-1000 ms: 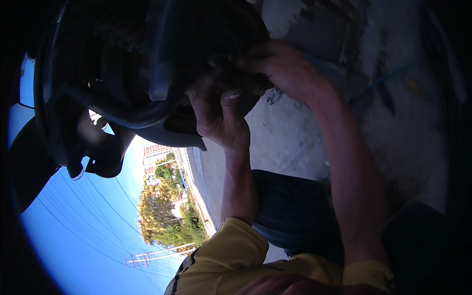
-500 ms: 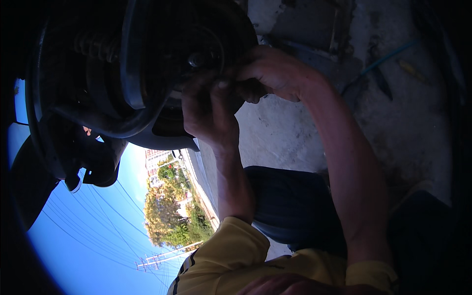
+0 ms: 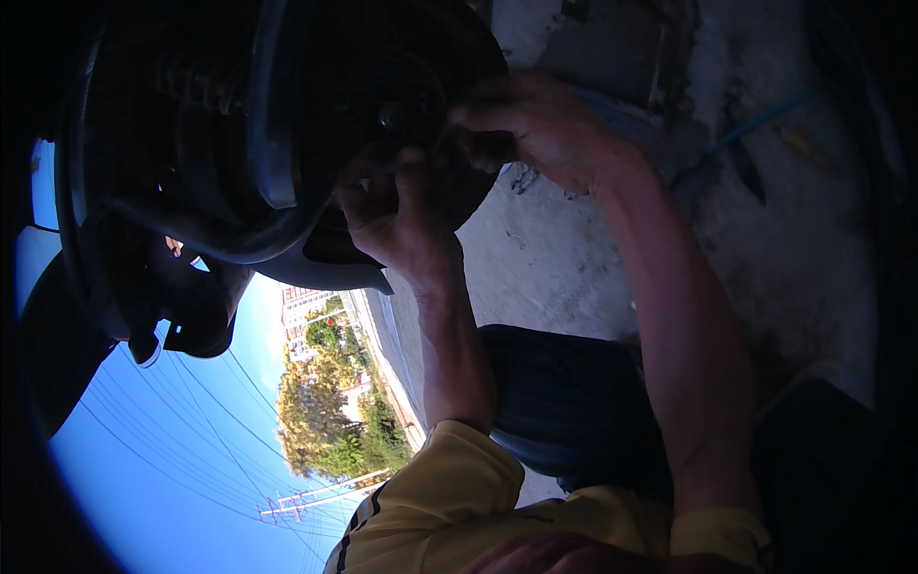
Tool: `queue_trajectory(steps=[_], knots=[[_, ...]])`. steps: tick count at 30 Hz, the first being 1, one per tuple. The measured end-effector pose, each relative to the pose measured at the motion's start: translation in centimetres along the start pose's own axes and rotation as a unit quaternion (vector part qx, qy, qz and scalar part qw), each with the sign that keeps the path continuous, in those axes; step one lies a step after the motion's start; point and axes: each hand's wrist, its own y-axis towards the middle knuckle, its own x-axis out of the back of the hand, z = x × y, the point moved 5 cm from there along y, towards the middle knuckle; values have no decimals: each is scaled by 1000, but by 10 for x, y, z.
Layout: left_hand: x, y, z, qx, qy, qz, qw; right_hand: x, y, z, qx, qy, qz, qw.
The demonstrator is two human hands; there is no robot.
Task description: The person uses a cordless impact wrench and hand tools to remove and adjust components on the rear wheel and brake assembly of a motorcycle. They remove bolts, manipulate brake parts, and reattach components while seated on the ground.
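Note:
In deep shadow at the top stands the underside of a vehicle's wheel assembly, with a round dark disc (image 3: 483,57) and a shiny rounded bolt head or nut (image 3: 390,117) near its middle. Just below that bolt is my left hand (image 3: 406,225), thumb raised and fingers curled against the dark parts. My right hand (image 3: 555,129) reaches in at the disc's right edge, its fingers bent and pinched together. Darkness hides whatever lies between the fingers of either hand. Left of the hands are a curved dark arm (image 3: 249,244) and a thick upright bar (image 3: 274,124).
A coil spring (image 3: 196,81) sits farther left. On the concrete ground (image 3: 574,258) lie a teal rod (image 3: 765,120), a yellow-handled tool (image 3: 808,148) and a small metal piece (image 3: 524,179). A flat dark panel (image 3: 602,53) is at the back. My knee (image 3: 564,402) is below.
My right hand has drawn slightly up and right, away from my left hand, uncovering the small metal piece on the ground. My left hand has shifted a little left, its thumb now more upright.

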Motion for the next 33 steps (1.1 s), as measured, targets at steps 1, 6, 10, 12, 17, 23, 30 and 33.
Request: queue_trajectory(steps=[1, 6, 10, 12, 17, 23, 30, 33], knots=[[1, -1, -1, 5, 12, 11, 1000, 3, 2, 2, 17, -8, 0, 1000], [-5, -2, -3, 26, 4, 23, 999, 4, 2, 17, 64, -60, -44, 995], [-5, -4, -4, 31, 31, 9, 999, 0, 1, 30, 101, -118, -49, 987], [-1, -5, -4, 26, 58, -7, 998, -4, 2, 36, 107, -121, -54, 985], [21, 0, 1, 7, 90, -46, 995, -9, 13, 42, 104, -100, -87, 986], [29, 2, 1, 48, 142, -46, 988, -18, 46, 47, 146, -223, -106, 958], [24, 6, 4, 78, 25, -83, 993, -8, 64, 60, 218, -93, -79, 968], [22, 6, 1, 38, 19, -60, 997, -12, 68, 62, 172, -171, -69, 968]])
